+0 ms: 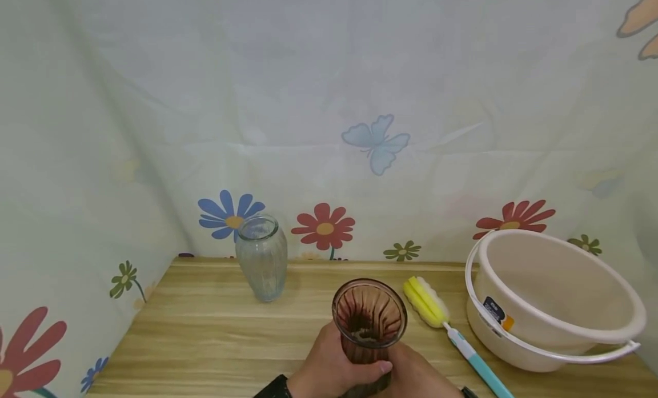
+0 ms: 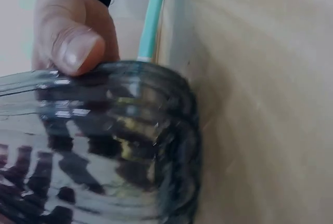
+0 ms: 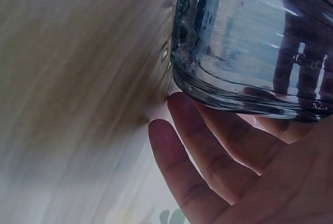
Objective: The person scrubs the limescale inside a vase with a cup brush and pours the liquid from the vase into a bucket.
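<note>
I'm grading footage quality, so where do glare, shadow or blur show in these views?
Head view: soft, fairly even light, the brown vase reasonably crisp; left wrist: white glints on its fluted glass, the tabletop blurred; right wrist: glints on the glass too, and a darker patch, probably shadow, on the blurred tabletop.

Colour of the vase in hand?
The held vase is see-through reddish-brown; it shows best in the head view, as both wrist views make it look greyer.

both wrist views (close): same vase (image 2: 119, 146)
</note>
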### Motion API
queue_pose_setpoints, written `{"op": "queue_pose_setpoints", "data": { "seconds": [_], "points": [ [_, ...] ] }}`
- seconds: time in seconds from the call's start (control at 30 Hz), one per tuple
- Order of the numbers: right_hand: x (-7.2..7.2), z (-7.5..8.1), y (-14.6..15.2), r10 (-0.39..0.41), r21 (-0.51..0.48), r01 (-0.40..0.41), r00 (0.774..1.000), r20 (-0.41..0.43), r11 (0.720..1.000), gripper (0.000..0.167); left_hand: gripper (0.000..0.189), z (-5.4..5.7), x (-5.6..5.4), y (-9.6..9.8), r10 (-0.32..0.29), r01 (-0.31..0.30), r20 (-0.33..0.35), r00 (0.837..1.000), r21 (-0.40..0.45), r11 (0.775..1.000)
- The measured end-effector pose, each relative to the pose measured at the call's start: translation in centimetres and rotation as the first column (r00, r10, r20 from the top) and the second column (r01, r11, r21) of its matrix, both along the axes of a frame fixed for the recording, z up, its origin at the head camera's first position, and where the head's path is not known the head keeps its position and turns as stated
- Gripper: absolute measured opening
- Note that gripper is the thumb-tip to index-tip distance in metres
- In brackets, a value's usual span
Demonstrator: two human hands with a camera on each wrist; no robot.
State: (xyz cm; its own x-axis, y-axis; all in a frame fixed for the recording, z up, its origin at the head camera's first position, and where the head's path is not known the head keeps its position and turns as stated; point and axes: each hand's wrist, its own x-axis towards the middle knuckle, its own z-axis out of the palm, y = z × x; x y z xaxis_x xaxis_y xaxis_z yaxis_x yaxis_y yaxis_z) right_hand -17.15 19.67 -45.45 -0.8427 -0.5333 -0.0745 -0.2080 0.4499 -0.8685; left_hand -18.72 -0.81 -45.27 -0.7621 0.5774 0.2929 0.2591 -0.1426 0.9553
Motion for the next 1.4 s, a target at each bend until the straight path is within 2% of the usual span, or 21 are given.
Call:
{"op": "queue_pose_setpoints", "data": {
  "seconds": [0.1, 0.23, 0.33, 0.4, 0.53, 0.6, 0.73, 0.83, 0.93, 1.03, 1.2, 1.23, 1.27, 1.4],
  "points": [
    [-0.1, -0.5, 0.2, 0.029, 0.007, -0.029, 0.997, -0.067, 1.000, 0.069, 0.060, -0.3, 0.1, 0.2, 0.011, -0.011, 0.023, 1.000, 0.030, 0.999],
    [0.0, -0.7, 0.3, 0.050, 0.001, -0.050, 0.993, -0.111, 0.999, 0.073, 0.062, -0.9, 0.3, 0.3, 0.029, -0.033, 0.059, 0.998, 0.061, 0.998],
    [-0.1, -1.3, 0.4, 0.039, -0.026, -0.042, 0.994, -0.100, 0.999, 0.072, 0.062, -1.4, 0.3, 0.3, 0.040, -0.044, 0.055, 0.998, 0.075, 0.996],
    [-0.6, -2.8, 0.6, 0.037, -0.029, -0.041, 0.991, -0.129, 0.999, 0.074, 0.061, -1.7, 0.4, 0.3, 0.055, -0.058, 0.044, 0.998, 0.075, 0.996],
    [-2.0, -6.8, 1.4, 0.021, 0.004, -0.021, 0.986, -0.165, 1.000, 0.081, 0.061, -2.3, 0.4, 0.0, 0.094, -0.094, -0.008, 0.996, 0.061, 0.994],
    [-2.5, -8.4, 1.7, 0.028, 0.031, -0.023, 0.981, -0.192, 0.999, 0.080, 0.061, -2.6, 0.4, 0.0, 0.109, -0.105, -0.059, 0.992, 0.062, 0.993],
    [-3.0, -9.6, 1.9, 0.059, 0.045, -0.050, 0.969, -0.239, 0.998, 0.069, 0.063, -3.0, 0.2, 0.1, 0.109, -0.094, -0.149, 0.983, 0.103, 0.990],
    [-2.7, -9.1, 1.9, 0.068, 0.017, -0.066, 0.967, -0.247, 0.998, 0.065, 0.063, -3.2, 0.1, 0.5, 0.117, -0.090, -0.202, 0.972, 0.140, 0.986],
    [-2.2, -7.9, 1.9, 0.062, 0.008, -0.062, 0.966, -0.250, 0.998, 0.067, 0.062, -3.4, 0.0, 0.9, 0.142, -0.103, -0.250, 0.958, 0.161, 0.981],
    [-1.3, -5.5, 1.7, 0.051, 0.027, -0.045, 0.968, -0.247, 0.999, 0.069, 0.062, -3.5, 0.0, 1.2, 0.146, -0.103, -0.256, 0.955, 0.174, 0.979],
    [-0.1, -1.7, 0.8, 0.053, -0.025, -0.058, 0.985, -0.167, 0.998, 0.072, 0.060, -3.6, -0.1, 1.2, 0.144, -0.100, -0.239, 0.960, 0.188, 0.977],
    [0.0, -1.4, 0.6, 0.057, -0.029, -0.062, 0.985, -0.163, 0.998, 0.073, 0.059, -3.6, 0.0, 1.1, 0.145, -0.102, -0.234, 0.961, 0.188, 0.977],
    [-0.5, -2.3, 0.7, 0.061, -0.040, -0.069, 0.985, -0.159, 0.997, 0.074, 0.059, -3.5, 0.0, 1.0, 0.142, -0.099, -0.227, 0.963, 0.190, 0.977],
    [-0.4, -1.7, 0.1, 0.050, -0.056, -0.057, 0.990, -0.131, 0.997, 0.071, 0.059, -3.1, 0.0, 0.7, 0.129, -0.098, -0.186, 0.974, 0.168, 0.981]
  ]
}}
